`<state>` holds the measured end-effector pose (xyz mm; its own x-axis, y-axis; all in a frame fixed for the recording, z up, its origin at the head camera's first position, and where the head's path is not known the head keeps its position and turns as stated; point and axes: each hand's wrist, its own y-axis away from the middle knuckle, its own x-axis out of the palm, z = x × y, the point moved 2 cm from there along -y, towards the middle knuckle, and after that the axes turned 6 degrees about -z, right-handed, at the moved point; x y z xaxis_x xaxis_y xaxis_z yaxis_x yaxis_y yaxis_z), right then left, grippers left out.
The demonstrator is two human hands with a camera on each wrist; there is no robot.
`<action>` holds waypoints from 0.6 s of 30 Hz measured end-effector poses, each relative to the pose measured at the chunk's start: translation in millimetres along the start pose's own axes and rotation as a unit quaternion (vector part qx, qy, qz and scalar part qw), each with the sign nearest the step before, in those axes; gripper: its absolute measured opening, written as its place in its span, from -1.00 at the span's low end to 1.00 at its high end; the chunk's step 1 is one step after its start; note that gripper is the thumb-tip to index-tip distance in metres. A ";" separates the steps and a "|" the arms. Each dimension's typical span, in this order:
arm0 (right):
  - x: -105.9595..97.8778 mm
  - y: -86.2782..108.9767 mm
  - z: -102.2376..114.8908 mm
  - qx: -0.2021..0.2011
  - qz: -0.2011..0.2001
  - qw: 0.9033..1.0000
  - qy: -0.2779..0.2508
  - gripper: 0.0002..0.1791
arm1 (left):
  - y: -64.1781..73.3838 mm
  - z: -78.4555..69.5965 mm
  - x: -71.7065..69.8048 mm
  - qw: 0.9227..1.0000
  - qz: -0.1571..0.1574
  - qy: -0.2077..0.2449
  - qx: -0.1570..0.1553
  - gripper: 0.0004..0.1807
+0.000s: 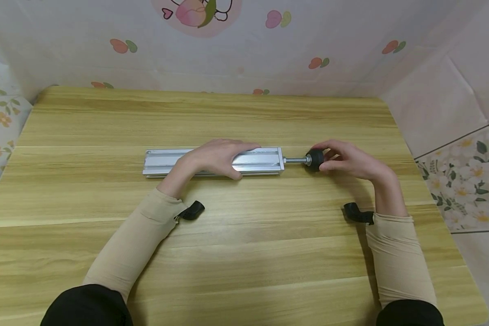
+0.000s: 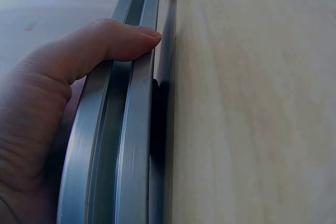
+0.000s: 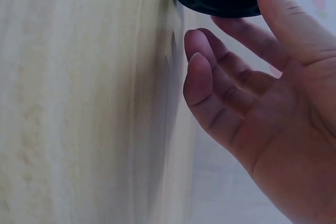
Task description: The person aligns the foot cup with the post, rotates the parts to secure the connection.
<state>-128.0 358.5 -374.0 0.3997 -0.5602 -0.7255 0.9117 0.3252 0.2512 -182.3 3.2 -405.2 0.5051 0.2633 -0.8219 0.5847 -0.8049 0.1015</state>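
A silver slotted aluminium profile (image 1: 261, 158) lies lengthwise across the wooden table. My left hand (image 1: 216, 156) grips it from above, thumb on the near side, and the left wrist view shows the thumb (image 2: 126, 39) pressed over its slot. From the profile's right end a threaded rod (image 1: 295, 160) sticks out, with a nut against the end plate. It carries a round black levelling foot (image 1: 314, 160). My right hand (image 1: 348, 159) pinches the rim of this foot between thumb and forefinger. In the right wrist view the foot (image 3: 218, 6) shows its hollow underside; the other fingers hang curled below.
The wooden table (image 1: 244, 253) runs up to a printed cloth (image 1: 228, 63) at the back. Another patterned surface (image 1: 472, 181) borders its right side. A small black wrist device sits at the left cuff (image 1: 192, 210) and another at the right cuff (image 1: 356, 213).
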 end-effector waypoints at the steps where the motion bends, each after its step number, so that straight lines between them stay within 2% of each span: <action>1: -0.3 0.7 -0.1 0.005 0.003 1.000 0.001 -0.41 | -0.1 0.2 0.1 1.000 0.001 0.000 0.000 0.02; 13: -1.4 2.6 -0.9 0.029 0.025 0.999 0.013 -0.43 | 1.5 0.2 -0.2 1.000 0.001 -0.001 -0.002 0.01; 18: 0.0 0.8 -0.7 0.020 0.027 0.999 0.001 -0.30 | 1.2 0.4 0.2 1.000 0.002 -0.004 -0.004 0.01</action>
<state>-127.4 359.3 -374.3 0.4491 -0.5408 -0.7112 0.8915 0.3240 0.3165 -181.8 2.1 -405.4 0.5034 0.2557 -0.8254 0.5877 -0.8016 0.1101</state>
